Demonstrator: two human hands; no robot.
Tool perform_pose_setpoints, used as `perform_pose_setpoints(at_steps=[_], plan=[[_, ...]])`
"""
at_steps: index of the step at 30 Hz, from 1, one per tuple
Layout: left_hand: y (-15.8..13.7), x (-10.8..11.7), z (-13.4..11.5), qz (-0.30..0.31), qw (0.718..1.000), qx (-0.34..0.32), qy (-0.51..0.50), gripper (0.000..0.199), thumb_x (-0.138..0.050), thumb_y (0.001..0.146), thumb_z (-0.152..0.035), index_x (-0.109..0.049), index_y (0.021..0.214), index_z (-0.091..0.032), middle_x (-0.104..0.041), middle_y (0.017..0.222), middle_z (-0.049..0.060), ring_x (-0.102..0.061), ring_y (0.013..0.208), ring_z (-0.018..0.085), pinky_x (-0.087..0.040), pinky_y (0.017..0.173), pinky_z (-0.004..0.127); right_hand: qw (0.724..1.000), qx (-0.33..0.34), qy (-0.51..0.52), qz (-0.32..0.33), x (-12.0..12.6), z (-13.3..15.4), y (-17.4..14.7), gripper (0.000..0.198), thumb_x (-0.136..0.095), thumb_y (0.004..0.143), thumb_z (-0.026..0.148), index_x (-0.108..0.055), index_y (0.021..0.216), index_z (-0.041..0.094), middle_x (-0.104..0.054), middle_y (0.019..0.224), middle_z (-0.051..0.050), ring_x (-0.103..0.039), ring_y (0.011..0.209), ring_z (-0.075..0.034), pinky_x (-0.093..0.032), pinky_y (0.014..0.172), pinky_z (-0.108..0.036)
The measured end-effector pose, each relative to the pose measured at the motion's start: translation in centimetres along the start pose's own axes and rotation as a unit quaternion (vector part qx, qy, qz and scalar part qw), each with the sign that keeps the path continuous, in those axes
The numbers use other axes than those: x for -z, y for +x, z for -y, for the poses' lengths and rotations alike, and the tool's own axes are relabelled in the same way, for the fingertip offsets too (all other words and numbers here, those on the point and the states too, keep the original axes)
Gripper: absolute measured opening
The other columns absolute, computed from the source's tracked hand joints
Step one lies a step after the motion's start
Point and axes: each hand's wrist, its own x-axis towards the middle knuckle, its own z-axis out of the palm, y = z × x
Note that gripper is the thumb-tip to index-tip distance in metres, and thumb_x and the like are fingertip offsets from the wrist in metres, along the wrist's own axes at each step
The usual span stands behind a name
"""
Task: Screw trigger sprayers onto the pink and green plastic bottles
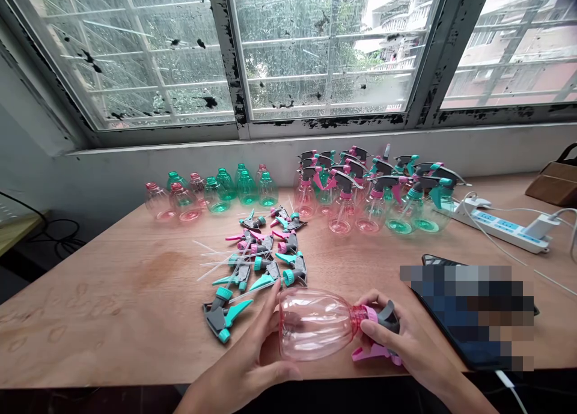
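Observation:
A clear pink bottle (315, 325) lies sideways above the front of the table, its base to the left and its neck to the right. My left hand (252, 354) is curved around the base end, with fingers partly behind the see-through wall. At the neck, my right hand (396, 336) grips the pink collar of a grey and pink trigger spray head (376, 353), which sits on the bottle's mouth. Just left of the bottle is a pile of loose spray heads (264, 264), grey with teal or pink parts, with thin clear tubes.
Several bottles without heads (219, 196), pink and green, stand at the back left. Bottles with spray heads (345, 213) crowd the back right. A power strip (500, 225), a partly blurred dark device (464, 318) and a brown bag (554, 182) are on the right.

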Motion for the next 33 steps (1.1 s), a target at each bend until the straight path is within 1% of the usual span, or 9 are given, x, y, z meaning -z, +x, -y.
perform_pose_setpoints(at_steps=[5, 10, 15, 18, 20, 23, 26, 30, 33], plan=[[-0.09, 0.24, 0.1, 0.008, 0.999, 0.009, 0.053, 0.093, -0.066, 0.093, -0.046, -0.003, 0.161, -0.038, -0.004, 0.172, -0.004, 0.002, 0.158, 0.027, -0.004, 0.128, 0.045, 1.0, -0.018, -0.017, 0.0, -0.02, 0.11, -0.09, 0.041, -0.076, 0.084, 0.053, -0.059, 0.1, 0.019, -0.076, 0.065, -0.001, -0.078, 0.06, -0.022, -0.043, 0.04, -0.017], [-0.01, -0.01, 0.17, 0.001, 0.998, -0.014, 0.067, 0.087, -0.057, 0.099, -0.032, 0.006, 0.159, -0.043, -0.003, 0.172, -0.008, 0.002, 0.158, 0.023, -0.01, 0.128, 0.042, 1.0, -0.024, -0.007, 0.01, 0.08, 0.09, -0.09, 0.04, -0.076, 0.085, 0.052, -0.058, 0.1, 0.019, -0.078, 0.067, -0.001, -0.08, 0.062, -0.023, -0.046, 0.04, -0.019], [0.05, -0.08, 0.14, -0.002, 0.999, -0.005, 0.047, 0.098, -0.066, 0.094, -0.041, 0.006, 0.16, -0.037, -0.004, 0.172, -0.001, 0.003, 0.158, 0.029, -0.011, 0.127, 0.047, 1.0, -0.013, 0.002, 0.026, 0.15, -0.16, -0.03, 0.038, -0.077, 0.085, 0.05, -0.058, 0.098, 0.019, -0.077, 0.065, 0.0, -0.079, 0.062, -0.021, -0.05, 0.045, -0.019], [0.08, 0.04, 0.13, -0.001, 0.999, 0.002, 0.041, 0.096, -0.069, 0.091, -0.046, -0.002, 0.161, -0.039, -0.006, 0.172, -0.002, 0.0, 0.158, 0.031, -0.009, 0.127, 0.05, 1.0, -0.007, -0.003, 0.028, 0.15, -0.22, 0.01, 0.038, -0.078, 0.084, 0.05, -0.059, 0.097, 0.019, -0.076, 0.063, 0.001, -0.078, 0.061, -0.02, -0.054, 0.049, -0.021], [0.1, 0.06, 0.17, 0.0, 0.998, -0.003, 0.056, 0.092, -0.068, 0.092, -0.045, -0.006, 0.16, -0.041, -0.008, 0.172, -0.003, -0.004, 0.158, 0.03, -0.007, 0.127, 0.05, 1.0, -0.011, -0.009, 0.026, 0.15, -0.2, 0.01, 0.04, -0.077, 0.084, 0.051, -0.06, 0.097, 0.019, -0.075, 0.062, 0.001, -0.078, 0.061, -0.021, -0.054, 0.047, -0.022], [0.12, -0.01, 0.29, 0.003, 0.998, -0.012, 0.055, 0.091, -0.062, 0.097, -0.038, 0.003, 0.16, -0.042, -0.008, 0.172, -0.003, -0.007, 0.158, 0.028, -0.012, 0.127, 0.048, 0.999, -0.015, -0.018, 0.022, 0.16, -0.16, -0.01, 0.041, -0.077, 0.083, 0.053, -0.06, 0.097, 0.019, -0.077, 0.063, -0.001, -0.078, 0.061, -0.022, -0.056, 0.048, -0.023], [0.11, -0.09, 0.37, 0.0, 0.999, -0.015, 0.05, 0.088, -0.057, 0.099, -0.033, 0.006, 0.16, -0.041, -0.006, 0.172, -0.003, -0.004, 0.158, 0.027, -0.014, 0.127, 0.047, 1.0, -0.011, -0.016, 0.02, 0.14, -0.15, -0.05, 0.04, -0.077, 0.083, 0.052, -0.06, 0.097, 0.018, -0.078, 0.064, -0.002, -0.075, 0.058, -0.019, -0.061, 0.056, -0.026], [-0.03, 0.02, 0.46, 0.0, 0.999, -0.005, 0.045, 0.1, -0.068, 0.092, -0.043, 0.006, 0.16, -0.04, -0.006, 0.172, -0.002, 0.006, 0.157, 0.03, -0.007, 0.127, 0.05, 1.0, -0.007, -0.003, 0.024, 0.02, -0.1, -0.09, 0.038, -0.079, 0.083, 0.049, -0.061, 0.096, 0.018, -0.077, 0.065, -0.001, -0.075, 0.058, -0.018, -0.065, 0.062, -0.03], [-0.15, 0.16, 0.48, -0.005, 0.999, 0.011, 0.037, 0.096, -0.065, 0.091, -0.054, -0.001, 0.161, -0.039, -0.006, 0.172, -0.001, 0.007, 0.157, 0.033, -0.002, 0.126, 0.054, 0.999, -0.008, 0.013, 0.031, -0.04, 0.0, -0.1, 0.038, -0.08, 0.081, 0.048, -0.061, 0.095, 0.019, -0.076, 0.068, 0.0, -0.077, 0.06, -0.02, -0.066, 0.062, -0.031]])
